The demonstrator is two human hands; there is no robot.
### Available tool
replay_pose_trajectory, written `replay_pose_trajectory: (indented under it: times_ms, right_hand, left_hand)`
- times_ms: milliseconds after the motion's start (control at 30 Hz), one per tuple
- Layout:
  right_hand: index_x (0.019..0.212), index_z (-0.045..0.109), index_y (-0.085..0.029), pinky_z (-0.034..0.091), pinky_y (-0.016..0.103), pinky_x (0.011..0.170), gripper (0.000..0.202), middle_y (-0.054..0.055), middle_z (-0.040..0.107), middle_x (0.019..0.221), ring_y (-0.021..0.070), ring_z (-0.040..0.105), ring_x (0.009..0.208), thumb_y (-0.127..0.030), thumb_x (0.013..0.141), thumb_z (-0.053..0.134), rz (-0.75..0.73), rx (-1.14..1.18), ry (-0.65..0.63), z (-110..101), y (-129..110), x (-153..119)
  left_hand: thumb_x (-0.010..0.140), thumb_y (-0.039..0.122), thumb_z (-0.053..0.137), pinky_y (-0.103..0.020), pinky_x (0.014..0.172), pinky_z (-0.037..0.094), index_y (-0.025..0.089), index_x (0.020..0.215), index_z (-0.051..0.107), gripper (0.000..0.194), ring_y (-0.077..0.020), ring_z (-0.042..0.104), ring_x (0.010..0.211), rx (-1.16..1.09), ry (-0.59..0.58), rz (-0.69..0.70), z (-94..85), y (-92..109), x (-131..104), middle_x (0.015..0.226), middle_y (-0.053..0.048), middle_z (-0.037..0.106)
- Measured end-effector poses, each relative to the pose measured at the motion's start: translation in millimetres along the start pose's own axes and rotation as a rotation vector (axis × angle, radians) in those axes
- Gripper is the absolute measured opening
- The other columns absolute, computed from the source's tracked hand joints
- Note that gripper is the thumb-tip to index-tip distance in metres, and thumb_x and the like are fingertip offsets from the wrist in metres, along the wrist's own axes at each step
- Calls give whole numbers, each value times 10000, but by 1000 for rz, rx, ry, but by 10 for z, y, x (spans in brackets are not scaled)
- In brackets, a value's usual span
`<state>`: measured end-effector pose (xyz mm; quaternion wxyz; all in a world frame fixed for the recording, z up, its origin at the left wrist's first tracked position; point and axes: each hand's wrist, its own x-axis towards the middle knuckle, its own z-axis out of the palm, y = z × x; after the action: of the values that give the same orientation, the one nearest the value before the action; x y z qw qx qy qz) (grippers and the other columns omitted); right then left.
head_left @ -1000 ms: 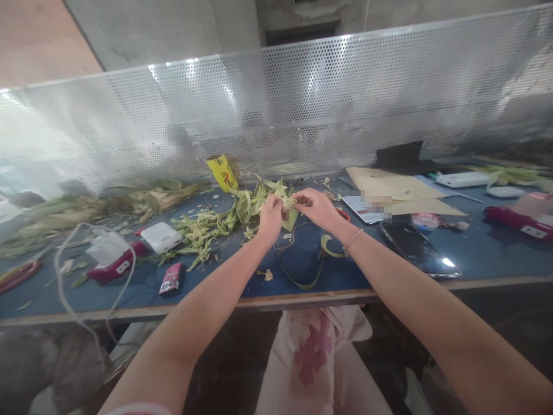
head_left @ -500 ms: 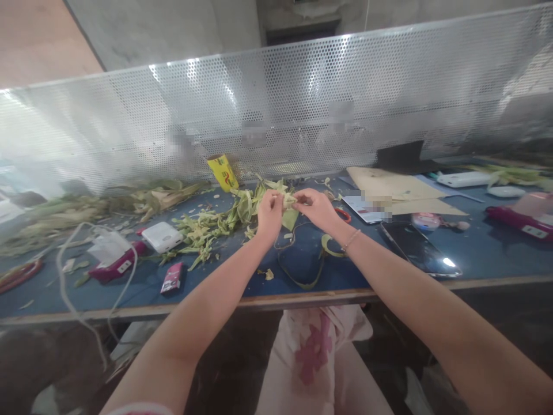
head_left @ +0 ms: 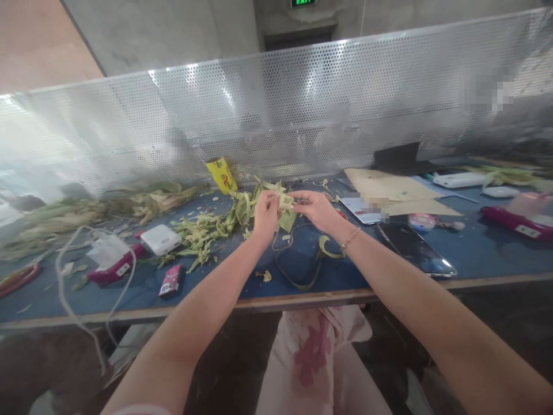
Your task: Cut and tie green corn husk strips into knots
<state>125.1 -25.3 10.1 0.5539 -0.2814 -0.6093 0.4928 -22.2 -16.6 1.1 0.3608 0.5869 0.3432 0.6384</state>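
Note:
My left hand (head_left: 266, 214) is closed, its thumb and forefinger pinching a pale green folded leaf piece (head_left: 286, 202) above the blue table. From the other side, the fingers of my right hand (head_left: 317, 208) grip the same piece, thumb below and forefinger above. Its exact shape is too small and blurred to make out. A wider green leaf (head_left: 287, 220) hangs just under it. Behind and left of my hands lies a heap of green leaf strips (head_left: 244, 207), running into a pile of curled leaf pieces (head_left: 201, 233).
A perforated metal screen (head_left: 298, 104) borders the table's back. Left are a yellow packet (head_left: 222, 174), a white charger (head_left: 161, 239), a pink box (head_left: 170, 280) and a white cable (head_left: 60, 276). Right are a phone (head_left: 417, 248), brown paper (head_left: 389, 187) and a curled leaf strip (head_left: 326, 248).
My right hand's fingers have spread a little around the leaf piece, and more of the piece shows between the hands. The view has tilted slightly, bringing a green exit sign into sight.

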Motion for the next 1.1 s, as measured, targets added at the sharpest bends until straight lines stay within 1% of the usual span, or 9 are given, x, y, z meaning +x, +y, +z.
replay_pose_trajectory:
  times_ms: [100, 267, 433, 500, 600, 733, 833, 967, 1100]
  right_hand:
    - [1028, 666, -147, 456, 275, 651, 444, -30, 587, 640, 96, 529, 617, -226, 596, 733, 7, 6, 0, 0, -22, -9]
    - [1126, 628, -165, 454, 265, 628, 511, -24, 606, 693, 90, 518, 607, -188, 620, 702, -6, -55, -5, -8, -39, -24]
    - [1189, 594, -173, 474, 281, 621, 562, -20, 607, 674, 105, 534, 598, -199, 636, 686, 1, -88, -6, -32, -38, -24]
    - [1197, 586, -168, 482, 287, 627, 571, -22, 605, 655, 108, 541, 590, -196, 635, 683, 21, -65, 8, -32, -48, -26]
    - [1185, 582, -148, 486, 284, 633, 570, -22, 605, 644, 105, 544, 587, -185, 626, 685, 53, 1, 26, -19, -68, -35]
    - [1167, 580, -131, 479, 270, 617, 568, -17, 611, 674, 93, 532, 585, -200, 616, 699, 64, 59, 42, -2, -76, -47]
    - [1171, 579, -137, 475, 274, 625, 555, -10, 610, 700, 99, 545, 612, -229, 636, 693, 52, -6, 30, 5, -66, -52]
    - [1173, 576, -158, 478, 283, 640, 526, 9, 625, 784, 116, 559, 664, -226, 660, 668, -32, -182, 48, 34, -55, -63]
    - [1141, 586, -169, 491, 293, 661, 465, 33, 632, 874, 128, 571, 708, -209, 680, 634, -83, -268, 59, 79, -48, -77]
  left_hand:
    - [808, 403, 580, -167, 417, 263, 214, 815, 466, 221, -45, 343, 400, -27, 21, -18, 7, 1, -2, 507, 86, 359]
    - [814, 408, 569, -169, 408, 245, 220, 806, 444, 225, -41, 292, 385, -77, 13, -34, 13, -5, -1, 498, 93, 306]
    - [825, 420, 547, -172, 410, 254, 227, 816, 441, 221, -44, 282, 379, -35, 8, -46, 11, 23, -4, 497, 96, 293]
    - [820, 411, 554, -174, 416, 266, 224, 822, 448, 215, -45, 295, 380, -13, 9, -31, 9, 60, -13, 495, 97, 311]
    - [812, 390, 562, -181, 426, 277, 214, 821, 472, 198, -49, 328, 390, 51, -18, 30, 1, 128, -37, 490, 91, 351]
    - [824, 374, 546, -189, 427, 274, 211, 821, 489, 173, -59, 346, 393, 140, -57, 98, -6, 187, -75, 467, 90, 363]
    - [844, 363, 522, -195, 436, 294, 216, 834, 467, 157, -64, 370, 398, 178, -4, 94, 8, 193, -95, 486, 86, 376]
    - [870, 347, 494, -206, 452, 317, 218, 812, 423, 158, -71, 405, 411, 198, 80, 43, 32, 166, -96, 521, 75, 382]
    - [880, 335, 479, -204, 444, 278, 224, 818, 419, 141, -68, 349, 400, 239, 101, 59, 21, 142, -91, 499, 82, 346]
